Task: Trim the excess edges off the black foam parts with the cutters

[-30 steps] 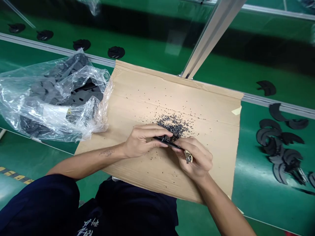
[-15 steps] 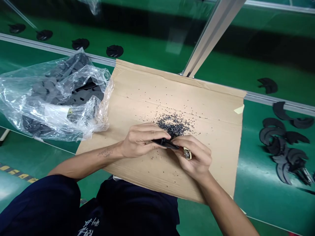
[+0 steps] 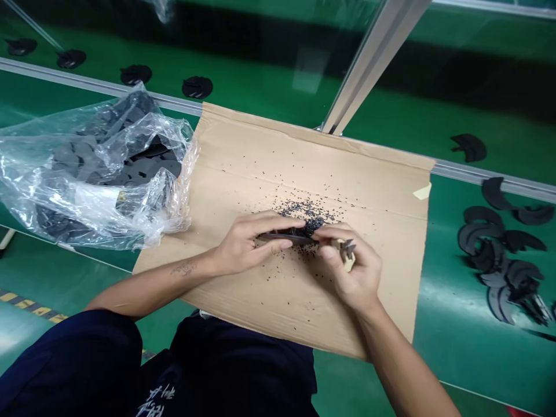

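Right hand [image 3: 358, 269] shifts a little toward 3 o'clock of the half-second-ago frame and turns, so the dark tips of the cream-handled tool [image 3: 350, 258] now show; the flat black part [image 3: 299, 239] sits slightly higher and more level. Left hand [image 3: 249, 240] is clamped on that part, index finger above, thumb below, part seen nearly edge-on. Right hand is curled round the tool, index fingertip at the part's 3 o'clock end; cannot tell whether it touches. Part is held over the middle of the cardboard sheet [image 3: 382, 179], near the heap of black specks [image 3: 310, 211] at its 12 o'clock. Loose specks scatter all round the heap.

From sheet centre: clear plastic bag [image 3: 171, 202] of flat black pieces at 9 to 10 o'clock, overlapping the sheet edge; row of four black discs [image 3: 197, 87] at 10 to 11, beyond the metal rail [image 3: 478, 174]; slanted metal post [image 3: 365, 69] at 1; pale tape [image 3: 422, 191] on the sheet at 2; loose pile of curved black pieces [image 3: 482, 231] at 3.
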{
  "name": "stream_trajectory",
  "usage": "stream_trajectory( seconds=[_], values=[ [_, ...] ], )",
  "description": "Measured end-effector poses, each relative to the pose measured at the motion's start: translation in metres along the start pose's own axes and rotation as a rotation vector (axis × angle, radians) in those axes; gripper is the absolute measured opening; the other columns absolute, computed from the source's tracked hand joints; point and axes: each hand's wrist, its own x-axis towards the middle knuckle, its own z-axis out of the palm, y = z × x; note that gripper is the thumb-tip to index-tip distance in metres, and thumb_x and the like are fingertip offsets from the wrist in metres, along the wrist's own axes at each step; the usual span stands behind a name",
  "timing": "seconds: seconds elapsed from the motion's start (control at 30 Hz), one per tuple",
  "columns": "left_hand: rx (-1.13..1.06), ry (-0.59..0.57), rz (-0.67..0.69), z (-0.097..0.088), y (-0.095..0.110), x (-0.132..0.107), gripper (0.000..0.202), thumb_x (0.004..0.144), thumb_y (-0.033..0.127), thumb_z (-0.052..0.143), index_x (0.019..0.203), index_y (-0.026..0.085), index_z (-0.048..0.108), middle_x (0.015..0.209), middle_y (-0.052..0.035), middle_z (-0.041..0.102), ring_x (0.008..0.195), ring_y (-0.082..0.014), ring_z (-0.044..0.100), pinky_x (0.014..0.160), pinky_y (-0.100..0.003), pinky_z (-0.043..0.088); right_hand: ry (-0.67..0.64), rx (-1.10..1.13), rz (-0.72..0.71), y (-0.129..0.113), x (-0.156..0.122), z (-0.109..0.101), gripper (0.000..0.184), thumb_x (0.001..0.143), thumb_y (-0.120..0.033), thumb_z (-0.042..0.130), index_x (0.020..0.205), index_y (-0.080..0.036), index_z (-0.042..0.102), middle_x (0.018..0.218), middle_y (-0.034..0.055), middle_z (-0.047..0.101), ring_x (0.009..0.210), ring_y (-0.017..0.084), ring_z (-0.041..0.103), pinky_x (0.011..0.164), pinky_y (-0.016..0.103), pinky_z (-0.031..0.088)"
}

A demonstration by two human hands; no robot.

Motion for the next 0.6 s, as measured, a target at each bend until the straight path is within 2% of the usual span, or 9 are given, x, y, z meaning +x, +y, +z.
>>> stream_trajectory(
  seconds=[0.1, 0.23, 0.4, 0.6],
  values=[
    [0.062, 0.024, 0.028, -0.004, -0.002, 0.001, 0.029, 0.092, 0.025, 0.074, 0.119, 0.018, 0.072, 0.105, -0.0075, 0.079, 0.090, -0.0133, 0.074, 0.078, -0.026, 0.062, -0.016, -0.205, -0.053, 0.007, 0.003, -0.006, 0.012, 0.096, -0.022, 0.062, 0.106, -0.021, 0.069, 0.090, 0.0060, 0.072, 0.076, 0.018, 0.066, 0.068, 0.033, 0.053],
    [0.062, -0.067, 0.119, -0.002, -0.006, 0.000, 0.024, 0.094, 0.022, 0.071, 0.118, 0.020, 0.073, 0.100, -0.0067, 0.079, 0.088, -0.0135, 0.072, 0.079, -0.028, 0.060, -0.144, -0.473, -0.227, 0.012, 0.000, -0.004, 0.014, 0.095, -0.017, 0.059, 0.105, -0.016, 0.068, 0.082, 0.0062, 0.070, 0.073, 0.018, 0.061, 0.065, 0.032, 0.047],
    [0.059, -0.114, 0.154, -0.001, -0.009, -0.002, 0.025, 0.094, 0.019, 0.070, 0.119, 0.020, 0.073, 0.101, -0.0070, 0.078, 0.089, -0.0133, 0.071, 0.079, -0.028, 0.057, -0.181, -0.603, -0.262, 0.013, -0.004, 0.000, 0.015, 0.096, -0.017, 0.055, 0.103, -0.016, 0.069, 0.077, 0.0050, 0.068, 0.068, 0.017, 0.054, 0.063, 0.031, 0.042],
    [0.025, -0.134, 0.134, -0.001, -0.008, -0.004, 0.026, 0.093, 0.020, 0.071, 0.119, 0.022, 0.074, 0.103, -0.0075, 0.079, 0.088, -0.0138, 0.071, 0.079, -0.029, 0.057, -0.129, -0.717, -0.321, 0.011, -0.004, 0.000, 0.012, 0.097, -0.017, 0.058, 0.099, -0.016, 0.070, 0.070, 0.0039, 0.067, 0.064, 0.016, 0.054, 0.061, 0.031, 0.040]
  ],
)
